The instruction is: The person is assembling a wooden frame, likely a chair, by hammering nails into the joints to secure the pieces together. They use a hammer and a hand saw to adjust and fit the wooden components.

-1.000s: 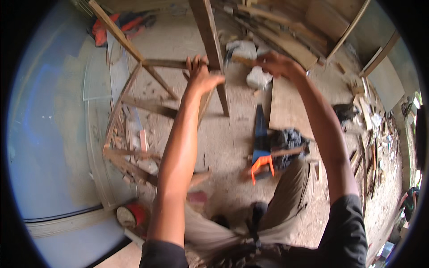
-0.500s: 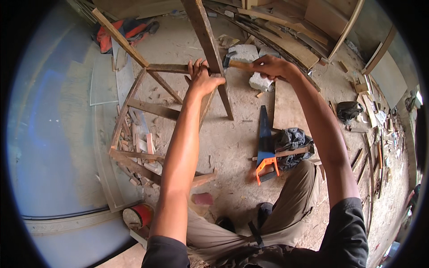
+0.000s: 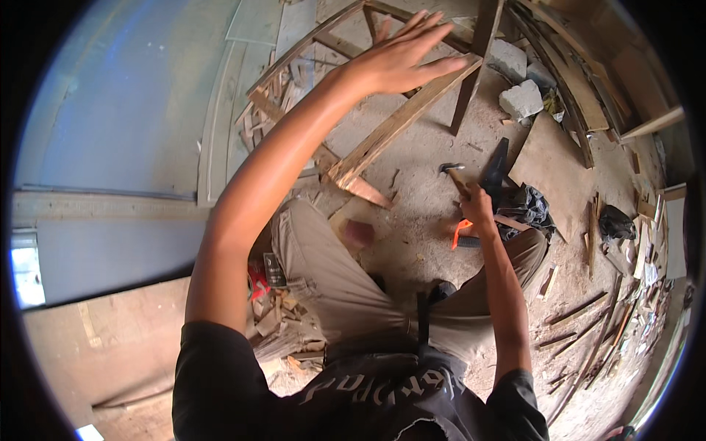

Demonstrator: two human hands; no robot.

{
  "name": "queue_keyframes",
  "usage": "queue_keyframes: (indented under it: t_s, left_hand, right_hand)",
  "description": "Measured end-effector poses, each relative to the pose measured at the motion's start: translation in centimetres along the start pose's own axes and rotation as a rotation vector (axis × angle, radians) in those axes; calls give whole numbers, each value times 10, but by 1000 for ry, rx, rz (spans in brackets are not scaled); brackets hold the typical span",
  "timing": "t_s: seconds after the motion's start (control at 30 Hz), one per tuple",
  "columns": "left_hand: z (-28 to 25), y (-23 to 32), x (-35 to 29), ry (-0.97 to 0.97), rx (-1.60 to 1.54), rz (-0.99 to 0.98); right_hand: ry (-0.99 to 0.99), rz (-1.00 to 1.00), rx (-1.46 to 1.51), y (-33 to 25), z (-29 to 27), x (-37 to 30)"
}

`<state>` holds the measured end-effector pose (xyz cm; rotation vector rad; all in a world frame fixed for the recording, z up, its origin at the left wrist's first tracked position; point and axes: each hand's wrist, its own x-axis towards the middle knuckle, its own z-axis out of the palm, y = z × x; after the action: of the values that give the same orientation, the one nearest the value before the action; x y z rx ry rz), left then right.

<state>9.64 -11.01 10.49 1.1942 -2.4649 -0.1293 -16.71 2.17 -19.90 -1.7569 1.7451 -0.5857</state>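
Fingers (image 3: pixel 430 39) wide, left hand (image 3: pixel 382 67) overlaps frame (image 3: pixel 409 117) edge — right hand (image 3: pixel 478 206) grips hammer (image 3: pixel 457 176) near handsaw (image 3: pixel 498 163).

Soft light covers the floor (image 3: pixel 419 209), brightest toward its right edge; lines bow near the view's black rim.

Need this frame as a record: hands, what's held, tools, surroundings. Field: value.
left hand: open, spread over the wooden frame; contact unclear
right hand: closed around the handle of a hammer
hammer head: left of the handsaw blade, clear of the wooden frame
handsaw: on the ground, partly hidden behind the right hand
black plastic bag: right of the handsaw
pale rough blocks: on the ground, right of the wooden frame
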Motion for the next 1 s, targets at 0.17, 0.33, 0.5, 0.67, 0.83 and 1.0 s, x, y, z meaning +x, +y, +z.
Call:
queue_keyframes:
  t_s: [0.17, 0.33, 0.5, 0.67, 0.83, 1.0]
  left_hand:
    - [-25, -12, -98, -151, -238, -415]
    - [-30, 20, -119, -325, -402, -578]
    - [2, 14, -128, -322, -375, -639]
    - [14, 18, -127, -219, -423, -539]
    - [13, 39, -120, -244, -238, -638]
    - [34, 59, -112, -72, -22, -583]
  right_hand:
    - [-257, 14, -201, 3, 59, -18]
    - [-590, -47, -286, -10, 75, -32]
    - [-475, -234, -344, 6, 87, -38]
    - [-588, -253, -401, 34, 71, -8]
    - [-491, -122, -233, 31, 56, 7]
    - [-411, -248, -155, -22, 55, 18]
